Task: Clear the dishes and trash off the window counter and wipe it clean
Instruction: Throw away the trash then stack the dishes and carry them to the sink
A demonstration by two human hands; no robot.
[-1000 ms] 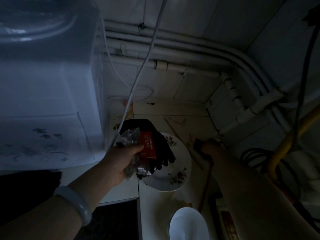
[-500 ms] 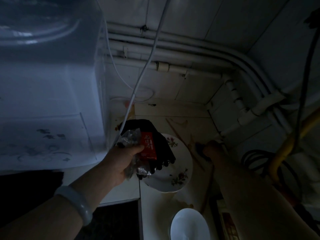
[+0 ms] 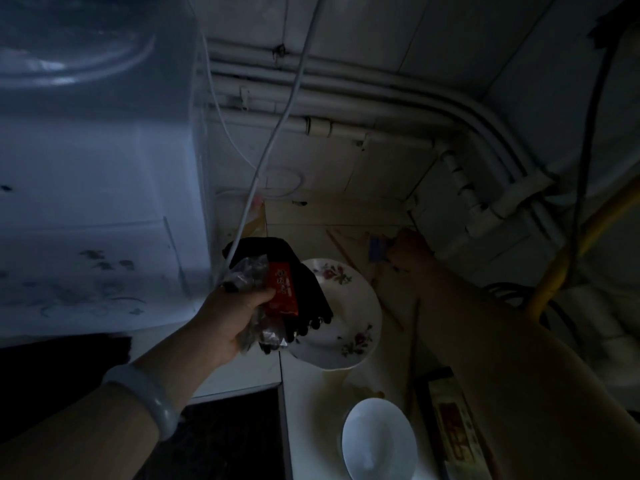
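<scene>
In a dim corner by the window counter (image 3: pixel 349 220), your left hand (image 3: pixel 228 320) was raised above the surface with its fingers curled tight around a bundle of trash: a black glove (image 3: pixel 308 289), a red snack wrapper (image 3: pixel 282 289) and crumpled clear plastic (image 3: pixel 247 271). A pale bangle (image 3: pixel 152 393) sat on that wrist. Your right hand (image 3: pixel 410 249) reached to the far end of the counter, close to the tiled wall, closed on a small blue item (image 3: pixel 375 247) that was too dark and blurred to identify.

Between your two arms a floral plate (image 3: pixel 349 323) rested on the counter, partly hidden behind the bundle in your left hand. Nearer to you stood a white bowl (image 3: pixel 379 441), apart from the plate, with brownish stains (image 3: pixel 360 389) on the counter between them. Thin chopsticks (image 3: pixel 341 249) lay on the surface beyond the plate. A long printed box (image 3: pixel 453 424) lay at the counter's right edge, just under your right forearm.

A white appliance (image 3: pixel 97 202) filled the left of the view, a white cable (image 3: pixel 277 133) hung down in front of the wall, and white pipes (image 3: pixel 381 102) ran along the tiles, with a yellow hose (image 3: pixel 561 268) to the right.
</scene>
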